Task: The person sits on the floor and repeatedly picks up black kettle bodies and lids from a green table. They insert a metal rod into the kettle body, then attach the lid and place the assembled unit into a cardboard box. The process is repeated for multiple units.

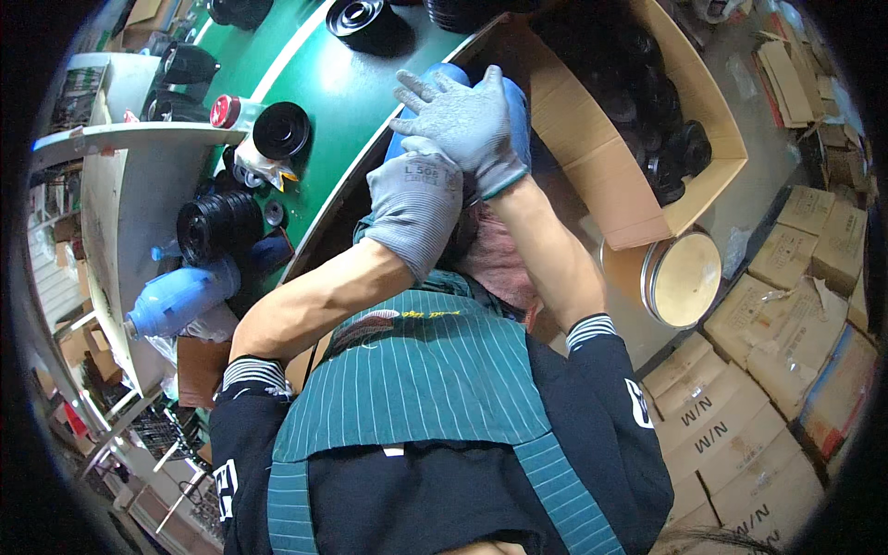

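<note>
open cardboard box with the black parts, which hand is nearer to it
Right: the right hand is just left of the box; the left hand is farther left, lower in the picture.

From here I can't make out the left hand's (416, 196) fingertips — the right hand (474, 122) blocks them. Both partly hide a blue object (519, 116). The upper edge crops the carton (592, 162); its dark contents (647, 97) blur together.

I see pale glare across the green desk (326, 128); right of it, the inside of the open carton (575, 131) sinks into shadow. Well left of the desk, straight edges bow, and my view rounds off into black.
</note>
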Demonstrator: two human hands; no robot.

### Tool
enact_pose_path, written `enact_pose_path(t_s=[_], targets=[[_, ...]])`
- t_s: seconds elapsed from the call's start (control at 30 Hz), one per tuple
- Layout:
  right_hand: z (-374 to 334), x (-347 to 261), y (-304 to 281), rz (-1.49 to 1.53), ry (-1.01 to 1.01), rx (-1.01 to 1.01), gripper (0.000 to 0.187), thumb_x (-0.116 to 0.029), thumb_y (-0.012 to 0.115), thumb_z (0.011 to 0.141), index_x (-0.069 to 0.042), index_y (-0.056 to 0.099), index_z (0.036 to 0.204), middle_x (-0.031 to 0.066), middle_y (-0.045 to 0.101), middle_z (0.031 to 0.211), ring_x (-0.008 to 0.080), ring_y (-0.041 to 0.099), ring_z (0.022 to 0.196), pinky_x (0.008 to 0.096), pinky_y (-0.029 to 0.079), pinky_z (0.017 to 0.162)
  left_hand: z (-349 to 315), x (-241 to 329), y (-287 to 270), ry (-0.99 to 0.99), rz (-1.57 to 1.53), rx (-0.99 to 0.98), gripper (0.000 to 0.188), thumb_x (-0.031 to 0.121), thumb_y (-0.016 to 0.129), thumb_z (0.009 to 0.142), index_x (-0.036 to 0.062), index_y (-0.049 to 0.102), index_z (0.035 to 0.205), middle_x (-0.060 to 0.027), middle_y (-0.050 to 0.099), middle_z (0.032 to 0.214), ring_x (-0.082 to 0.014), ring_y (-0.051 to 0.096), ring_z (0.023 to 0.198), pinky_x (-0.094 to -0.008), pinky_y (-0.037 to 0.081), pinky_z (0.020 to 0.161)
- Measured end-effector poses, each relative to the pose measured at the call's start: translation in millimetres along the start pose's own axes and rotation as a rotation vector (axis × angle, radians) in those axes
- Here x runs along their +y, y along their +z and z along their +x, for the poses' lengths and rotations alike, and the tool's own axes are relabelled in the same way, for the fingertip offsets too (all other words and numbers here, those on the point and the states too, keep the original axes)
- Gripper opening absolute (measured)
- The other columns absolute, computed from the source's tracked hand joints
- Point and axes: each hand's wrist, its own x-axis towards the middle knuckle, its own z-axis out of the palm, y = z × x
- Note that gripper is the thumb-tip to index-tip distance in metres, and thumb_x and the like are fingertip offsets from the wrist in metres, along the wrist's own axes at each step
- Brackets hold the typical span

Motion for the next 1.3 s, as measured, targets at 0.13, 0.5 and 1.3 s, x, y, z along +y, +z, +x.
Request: enact_pose_path(t_s=[0.13,0.5,1.3], targets=[[17.5,-28.9,-20.1,0.172,0.097,-0.082,0.109,-0.091,0.026,0.097,-0.018,0.006,0.175,0.0288,0.015,0.177,0.0478,0.018,0.164,0.0794,0.021,0.123,1.8,-4.8,1.7,-0.101,-0.119,-0.005,0.017,0.016,0.063,0.1,-0.0005,0.064,0.097,-0.0161,0.075,0.077,-0.0313,0.079,0.068,-0.0416,0.062,0.056],[21.9,-33.1,-51.2,-2.382,-0.875,-0.651,0.02,-0.029,0.059,0.101,-0.015,0.073,0.105,0.0082,0.076,0.094,0.0337,0.071,0.098,0.0509,0.049,0.101,4.7,-22.6,9.5,0.157,0.053,0.038,0.027,0.03,0.059,0.106,0.0076,0.071,0.098,-0.0111,0.076,0.078,-0.0273,0.078,0.067,-0.0415,0.059,0.054],[-37.4,4.8,-22.3,-2.604,-0.948,-0.073,0.05,-0.036,0.057,0.103,-0.014,0.071,0.06,0.0107,0.073,0.066,0.0322,0.069,0.057,0.0482,0.05,0.06,29.6,-103.2,39.7,0.492,-0.556,-0.117,0.054,0.051,0.081,0.093,-0.0007,0.066,0.096,-0.0282,0.068,0.078,-0.0478,0.072,0.078,-0.0542,0.056,0.069]])
